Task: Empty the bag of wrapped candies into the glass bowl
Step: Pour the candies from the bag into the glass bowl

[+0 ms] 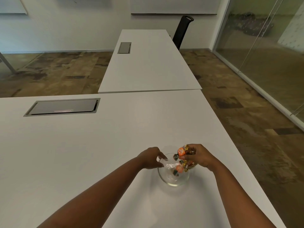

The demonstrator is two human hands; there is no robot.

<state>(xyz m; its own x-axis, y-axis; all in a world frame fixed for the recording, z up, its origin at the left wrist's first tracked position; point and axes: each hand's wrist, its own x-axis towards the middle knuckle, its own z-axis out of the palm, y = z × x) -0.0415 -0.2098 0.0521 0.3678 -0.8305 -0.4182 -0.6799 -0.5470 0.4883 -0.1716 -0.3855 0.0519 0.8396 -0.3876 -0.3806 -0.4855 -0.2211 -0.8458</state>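
A clear glass bowl (171,179) stands on the white table near its right edge. My right hand (199,156) grips a clear plastic bag of wrapped candies (184,155), orange and gold ones, tilted over the bowl's far right rim. An orange candy (179,169) and a dark one lie inside the bowl or hang just above it. My left hand (150,157) pinches the bag's open end at the bowl's left rim.
The white table (98,145) stretches left and forward, with a grey cable hatch (63,106) at the far left. A second white table (148,63) abuts it behind, with a black chair (182,30). The table's right edge drops to brown floor; a glass wall stands at right.
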